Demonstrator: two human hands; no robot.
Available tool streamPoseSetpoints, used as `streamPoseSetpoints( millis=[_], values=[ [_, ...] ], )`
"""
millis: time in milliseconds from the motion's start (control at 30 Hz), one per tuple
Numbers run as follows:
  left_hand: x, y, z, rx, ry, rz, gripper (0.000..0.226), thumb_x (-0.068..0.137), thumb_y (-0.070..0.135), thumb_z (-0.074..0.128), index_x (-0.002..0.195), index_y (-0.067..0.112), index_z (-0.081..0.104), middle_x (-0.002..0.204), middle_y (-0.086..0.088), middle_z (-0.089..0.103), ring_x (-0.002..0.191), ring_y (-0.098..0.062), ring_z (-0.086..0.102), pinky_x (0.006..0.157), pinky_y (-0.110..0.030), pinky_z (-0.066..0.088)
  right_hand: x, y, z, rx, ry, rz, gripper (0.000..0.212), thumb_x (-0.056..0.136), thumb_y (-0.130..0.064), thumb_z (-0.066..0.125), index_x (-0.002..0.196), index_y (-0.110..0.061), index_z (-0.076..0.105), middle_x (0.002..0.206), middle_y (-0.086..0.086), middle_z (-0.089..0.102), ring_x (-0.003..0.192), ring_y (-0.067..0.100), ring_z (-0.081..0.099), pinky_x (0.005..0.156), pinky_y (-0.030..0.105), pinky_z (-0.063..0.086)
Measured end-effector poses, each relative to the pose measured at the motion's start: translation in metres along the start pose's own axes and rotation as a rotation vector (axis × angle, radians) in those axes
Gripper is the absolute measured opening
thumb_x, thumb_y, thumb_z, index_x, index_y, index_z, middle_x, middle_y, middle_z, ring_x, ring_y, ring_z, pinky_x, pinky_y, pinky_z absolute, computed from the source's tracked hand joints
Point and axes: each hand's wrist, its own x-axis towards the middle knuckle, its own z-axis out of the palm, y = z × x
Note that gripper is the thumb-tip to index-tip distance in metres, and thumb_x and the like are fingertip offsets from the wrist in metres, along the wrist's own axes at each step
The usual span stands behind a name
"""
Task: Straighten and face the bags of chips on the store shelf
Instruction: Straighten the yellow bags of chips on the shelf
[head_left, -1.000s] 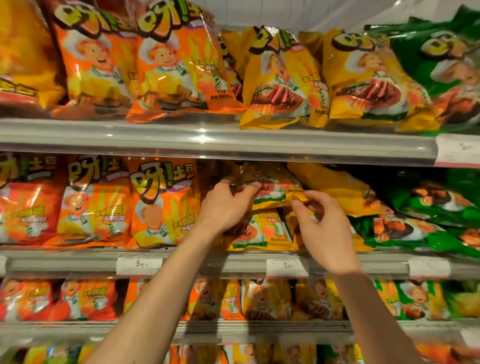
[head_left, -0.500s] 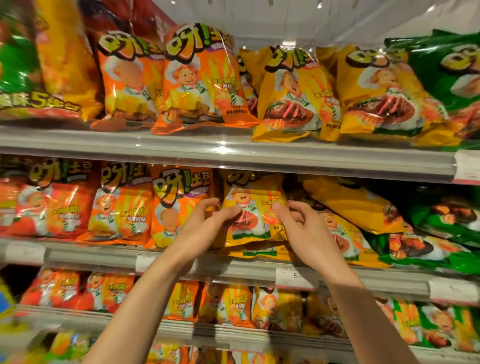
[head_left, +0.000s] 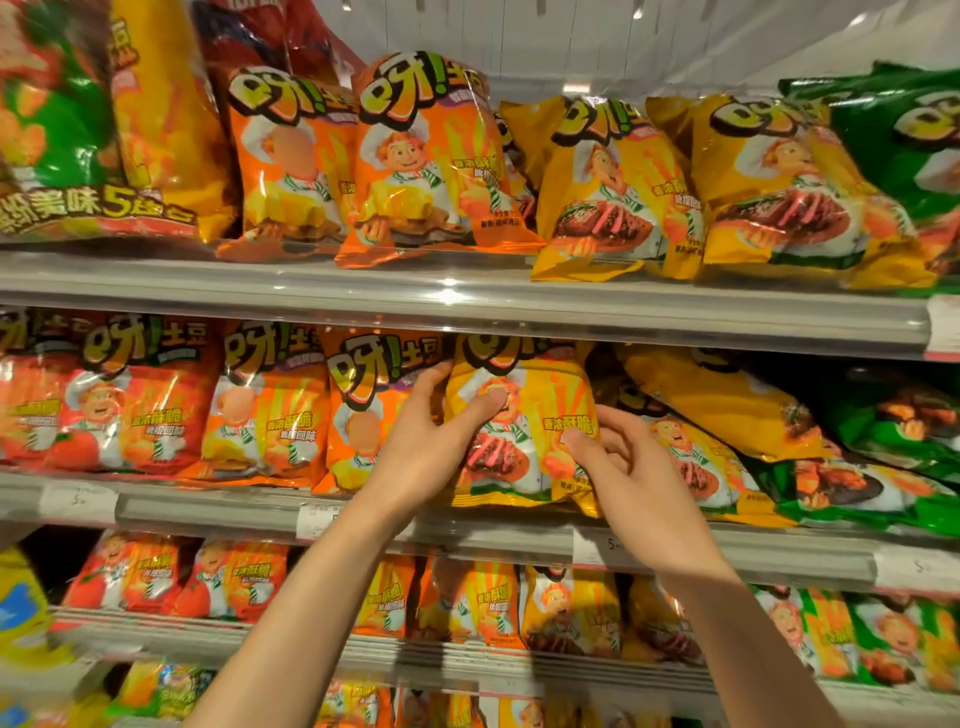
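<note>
Both hands' grip (head_left: 524, 431) — yellow bag (head_left: 524, 415) now upright

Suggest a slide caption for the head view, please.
Both hands stand a yellow chip bag upright on the middle shelf.

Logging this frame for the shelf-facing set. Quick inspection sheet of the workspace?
Surface: middle shelf, price-tag rail along its front.
Job's things: yellow chip bag upright, facing out; slumped yellow bags to its right; green bags lying flat.
Clutter: nothing seen.
Grippers: left hand and right hand grip the yellow chip bag's sides, thumbs on its front.
Cables: nothing seen.
Surroundings: stocked shelves above and below.
</note>
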Motion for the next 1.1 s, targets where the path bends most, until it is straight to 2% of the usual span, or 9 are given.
streamPoseSetpoints(
  millis=[67,200,400,500,567,667,800,1000,1100],
  values=[
    [-0.008,-0.001,-0.013,0.013,0.045,0.039,0.067,0.079,0.055,0.075,0.136,0.035,0.047,0.115,0.033,0.052,0.087,0.034,0.051,0.067,0.004,0.041,-0.002,-0.005,0.007,-0.012,-0.035,-0.015,0.051,0.089,-0.058,0.061,0.134,-0.038,0.048,0.118,-0.018,0.065,0.099,-0.008,0.064,0.080,0.015,0.051],
    [-0.021,-0.004,-0.036,0.060,0.022,0.083,0.081,0.071,0.068,0.070,0.144,0.048,0.042,0.122,0.043,0.041,0.096,0.035,0.042,0.067,0.004,0.040,-0.005,-0.009,0.016,-0.051,-0.060,-0.034,0.055,0.086,-0.061,0.060,0.134,-0.037,0.048,0.115,-0.018,0.064,0.097,-0.012,0.061,0.069,0.004,0.046],
    [-0.023,-0.003,-0.035,0.052,-0.029,0.165,0.070,0.077,0.060,0.071,0.141,0.045,0.046,0.112,0.053,0.053,0.103,0.035,0.044,0.075,0.004,0.041,-0.009,-0.009,0.016,0.022,-0.051,-0.025,0.073,0.080,-0.062,0.060,0.143,-0.032,0.040,0.114,-0.007,0.066,0.100,0.001,0.066,0.080,0.021,0.049],
    [-0.028,-0.007,-0.041,0.076,-0.004,0.177,0.065,0.079,0.061,0.072,0.138,0.053,0.046,0.128,0.046,0.049,0.115,0.028,0.044,0.083,-0.004,0.043,-0.009,-0.014,0.017,-0.007,-0.087,-0.014,0.065,0.085,-0.058,0.061,0.142,-0.035,0.041,0.115,-0.008,0.066,0.101,0.000,0.065,0.078,0.020,0.049],
    [-0.032,-0.010,-0.050,0.056,0.040,0.200,0.062,0.079,0.056,0.073,0.135,0.053,0.048,0.120,0.051,0.051,0.110,0.030,0.045,0.080,0.001,0.042,-0.005,-0.019,0.023,-0.053,-0.132,-0.015,0.059,0.088,-0.058,0.060,0.141,-0.036,0.042,0.118,-0.011,0.065,0.104,-0.001,0.064,0.081,0.019,0.049],
    [-0.036,-0.016,-0.070,0.034,0.126,0.230,0.063,0.079,0.047,0.075,0.137,0.040,0.051,0.116,0.044,0.059,0.108,0.021,0.055,0.078,0.000,0.043,0.013,-0.023,0.030,-0.276,-0.012,-0.082,0.059,0.093,-0.058,0.053,0.143,-0.029,0.044,0.128,-0.010,0.060,0.115,0.003,0.057,0.091,0.025,0.048],
    [-0.038,-0.023,-0.091,0.071,0.226,0.216,0.065,0.078,0.051,0.074,0.138,0.044,0.050,0.123,0.041,0.055,0.112,0.025,0.048,0.083,-0.006,0.042,0.055,-0.024,0.040,-0.802,0.026,0.029,0.086,0.092,-0.072,0.037,0.151,-0.008,0.032,0.148,0.019,0.042,0.134,0.036,0.042,0.108,0.044,0.038],
    [-0.037,-0.031,-0.100,0.091,0.243,0.152,0.067,0.078,0.060,0.074,0.138,0.051,0.047,0.141,0.025,0.047,0.129,-0.002,0.045,0.098,-0.030,0.036,0.079,-0.009,0.066,-0.902,-0.120,0.253,0.105,0.082,-0.081,0.043,0.155,-0.010,0.017,0.159,0.020,0.024,0.141,0.041,0.032,0.111,0.054,0.033],
    [-0.038,-0.031,-0.103,0.086,0.241,0.152,0.069,0.070,0.073,0.073,0.132,0.060,0.047,0.128,0.044,0.046,0.121,0.014,0.045,0.094,-0.023,0.036,0.079,-0.005,0.065,-0.856,-0.040,0.196,0.092,0.086,-0.067,0.055,0.152,-0.010,0.025,0.155,0.018,0.031,0.137,0.039,0.040,0.106,0.051,0.040]
  ],
)
